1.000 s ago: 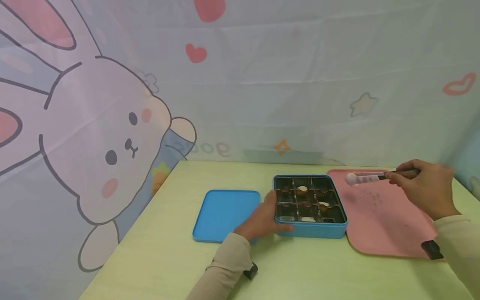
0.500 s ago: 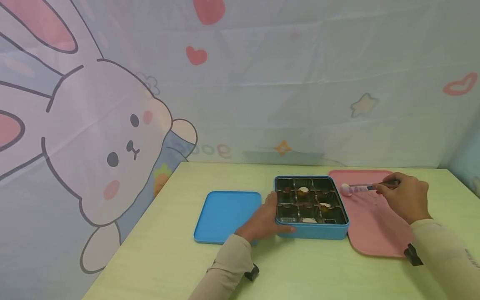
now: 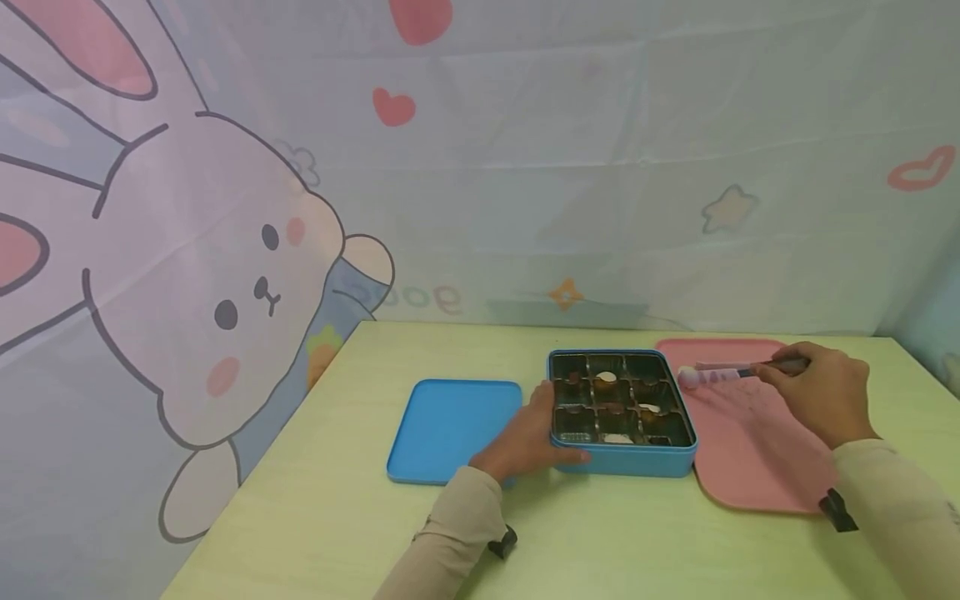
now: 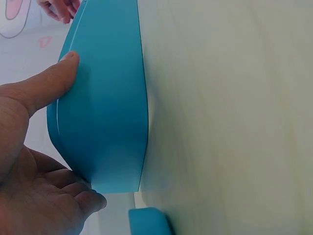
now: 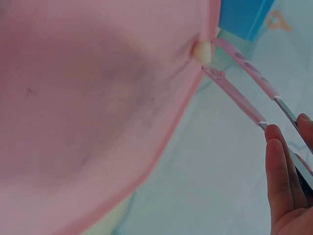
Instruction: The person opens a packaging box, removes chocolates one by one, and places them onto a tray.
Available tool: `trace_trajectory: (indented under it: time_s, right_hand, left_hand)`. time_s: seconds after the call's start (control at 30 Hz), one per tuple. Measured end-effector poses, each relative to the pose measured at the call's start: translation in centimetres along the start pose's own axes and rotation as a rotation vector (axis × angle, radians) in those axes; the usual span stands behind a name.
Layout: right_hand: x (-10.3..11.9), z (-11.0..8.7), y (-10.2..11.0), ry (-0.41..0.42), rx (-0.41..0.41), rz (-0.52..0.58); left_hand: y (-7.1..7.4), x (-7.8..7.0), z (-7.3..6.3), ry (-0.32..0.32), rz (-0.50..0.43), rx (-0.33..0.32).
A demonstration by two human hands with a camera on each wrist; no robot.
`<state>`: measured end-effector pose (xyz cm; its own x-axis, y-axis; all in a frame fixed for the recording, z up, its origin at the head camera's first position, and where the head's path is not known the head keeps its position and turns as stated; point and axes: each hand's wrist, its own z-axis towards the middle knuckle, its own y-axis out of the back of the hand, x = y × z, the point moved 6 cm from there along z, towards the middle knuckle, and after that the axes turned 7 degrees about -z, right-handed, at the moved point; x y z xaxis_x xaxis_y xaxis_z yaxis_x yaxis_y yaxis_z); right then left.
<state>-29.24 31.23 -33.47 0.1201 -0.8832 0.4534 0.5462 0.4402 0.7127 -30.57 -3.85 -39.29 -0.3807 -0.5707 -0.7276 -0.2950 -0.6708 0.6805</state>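
In the head view my left hand (image 3: 525, 437) grips the near left corner of a blue tin (image 3: 622, 462), thumb on its front and fingers along the side. The tin has a dark divided insert; some compartments hold small white or brown pieces. My right hand (image 3: 821, 392) holds tongs (image 3: 723, 374) with patterned pink-white ends and dark handles over the pink tray's far left part. A small cream-white round piece (image 5: 202, 53) shows between the tong tips in the right wrist view, right by the tray's rim. The left wrist view shows the thumb flat on the tin's wall (image 4: 107, 93).
A flat blue lid (image 3: 453, 429) lies on the pale table (image 3: 600, 533) left of the tin. The pink tray (image 3: 757, 467), with faint dark specks, sits directly right of the tin. A cartoon-printed cloth (image 3: 525, 183) hangs behind the table.
My right hand has moved left and lower with the tongs, bringing their tips close to the tin's right side. It has shifted slightly since half a second ago. My left hand stays on the tin.
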Motion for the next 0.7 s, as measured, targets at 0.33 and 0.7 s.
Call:
trace_trajectory:
  time_s: [0.33,0.7]
  right_hand:
    - [5.2,0.7,3.7,0.077,-0.131,0.101]
    - [13.8,-0.5,-0.4,0.33,-0.017,0.159]
  left_hand:
    - [0.2,0.2,-0.1,0.022,-0.01,0.009]
    - [0.0,0.1,0.2,-0.036,0.021,0.0]
